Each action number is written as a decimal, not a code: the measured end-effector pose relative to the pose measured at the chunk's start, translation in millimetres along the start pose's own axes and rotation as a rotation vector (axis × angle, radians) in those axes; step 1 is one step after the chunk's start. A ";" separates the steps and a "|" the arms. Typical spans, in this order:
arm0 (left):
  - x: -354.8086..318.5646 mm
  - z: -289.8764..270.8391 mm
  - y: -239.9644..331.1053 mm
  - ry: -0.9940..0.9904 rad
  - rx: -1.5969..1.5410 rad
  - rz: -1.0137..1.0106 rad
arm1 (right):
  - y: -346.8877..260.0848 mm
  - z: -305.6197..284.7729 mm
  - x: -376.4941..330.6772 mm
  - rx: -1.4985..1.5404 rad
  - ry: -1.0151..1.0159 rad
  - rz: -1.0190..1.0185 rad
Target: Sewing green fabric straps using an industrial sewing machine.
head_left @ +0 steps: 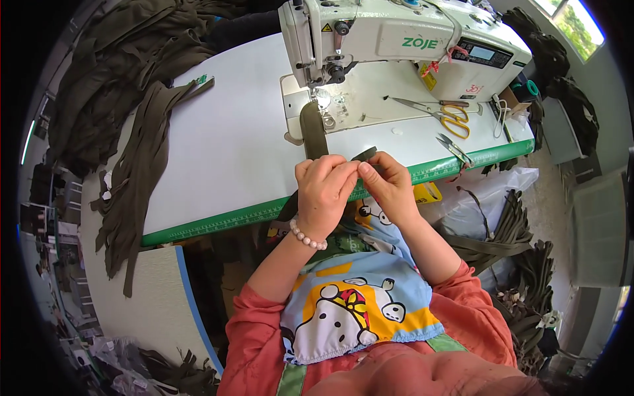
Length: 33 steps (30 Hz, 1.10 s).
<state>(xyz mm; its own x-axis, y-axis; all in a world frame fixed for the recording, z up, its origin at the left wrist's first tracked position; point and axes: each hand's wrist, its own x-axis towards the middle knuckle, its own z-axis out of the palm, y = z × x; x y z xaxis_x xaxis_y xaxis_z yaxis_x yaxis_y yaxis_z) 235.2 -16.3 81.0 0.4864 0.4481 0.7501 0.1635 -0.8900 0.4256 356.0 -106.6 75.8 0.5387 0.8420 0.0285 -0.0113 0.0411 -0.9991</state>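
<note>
An olive-green fabric strip runs from under the needle area of the white sewing machine down to the table's front edge. There my left hand, with a beaded bracelet at its wrist, is closed on the strip. My right hand meets it fingertip to fingertip, thumb and fingers pinched together. A short dark end of olive fabric pokes up between the two hands, and the right fingers grip it. Exactly how the fabric is folded inside the fingers is hidden.
Gold-handled scissors and small thread snips lie right of my hands. A bundle of olive strips hangs over the table's left side. A green measuring tape lines the front edge. More strips lie at the right.
</note>
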 end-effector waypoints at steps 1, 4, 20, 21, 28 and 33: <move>-4.1 -3.9 3.3 -0.007 0.006 -0.001 | -0.1 2.7 -0.1 0.042 -0.025 0.027; -16.9 -15.8 11.5 -0.010 -0.108 -0.220 | -3.8 9.1 -3.1 0.100 -0.072 0.045; -48.4 -68.2 9.5 -0.241 -0.639 -0.590 | -34.3 28.1 -10.1 0.020 -0.460 -0.021; -48.8 -69.0 9.5 -0.234 -0.636 -0.589 | -36.1 29.1 -10.9 0.003 -0.465 -0.003; -51.2 -69.9 5.2 -0.110 -1.139 -0.978 | -23.2 28.6 -5.3 -0.320 -0.060 -0.612; -55.0 -67.2 4.5 -0.104 -1.168 -0.989 | -12.0 28.7 -5.4 -0.502 -0.116 -0.878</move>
<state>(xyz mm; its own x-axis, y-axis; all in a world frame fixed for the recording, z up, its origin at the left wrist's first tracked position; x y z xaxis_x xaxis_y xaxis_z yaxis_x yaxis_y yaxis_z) 151.5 -39.3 75.7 0.6563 0.7502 -0.0805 -0.2724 0.3352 0.9019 328.9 -96.2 88.5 0.1010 0.6710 0.7346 0.7181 0.4618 -0.5206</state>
